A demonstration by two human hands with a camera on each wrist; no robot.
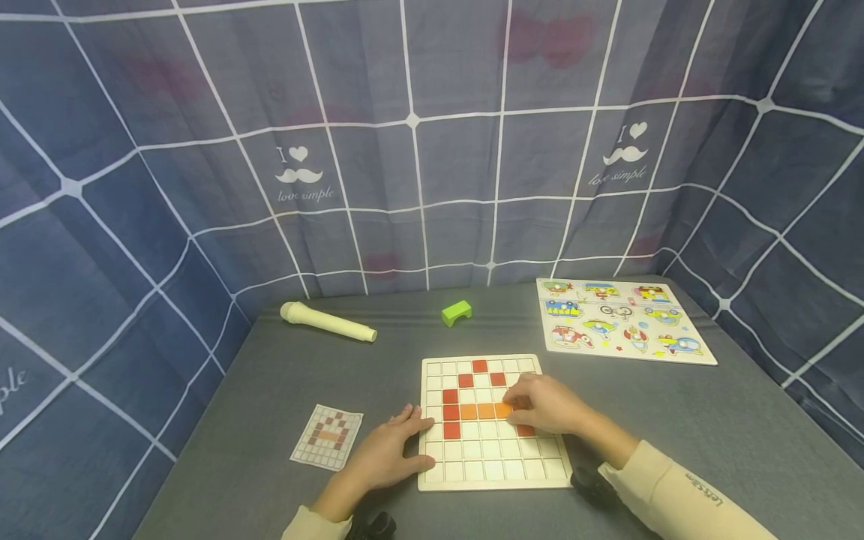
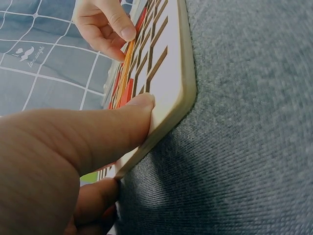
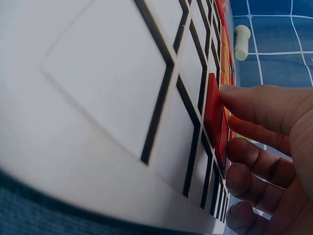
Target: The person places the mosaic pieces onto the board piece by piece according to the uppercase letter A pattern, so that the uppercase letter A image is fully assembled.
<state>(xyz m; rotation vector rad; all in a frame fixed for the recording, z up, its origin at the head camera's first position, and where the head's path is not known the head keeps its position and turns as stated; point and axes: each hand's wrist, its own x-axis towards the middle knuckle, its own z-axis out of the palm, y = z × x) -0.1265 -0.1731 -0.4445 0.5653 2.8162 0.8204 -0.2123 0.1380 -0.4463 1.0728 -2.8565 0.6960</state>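
Observation:
A white grid board [image 1: 472, 470] lies on the table with red tiles [image 1: 451, 412] and a row of orange tiles [image 1: 477, 411] in its squares. My left hand [image 1: 386, 452] rests at the board's left edge. In the left wrist view its thumb [image 2: 122, 120] presses on the rim, the other fingers beside the edge. My right hand [image 1: 548, 405] is over the right half of the board, thumb and index finger pinching at the right end of the orange row. The fingers partly hide that tile. A red tile [image 3: 212, 105] sits just below its thumb.
To the left lies a small card [image 1: 327, 437] printed with a grid pattern. Farther back are a cream microphone-shaped stick [image 1: 328, 322], a green arch block [image 1: 457, 313] and a picture puzzle board [image 1: 624, 321]. A checked curtain [image 1: 452, 165] stands behind the table.

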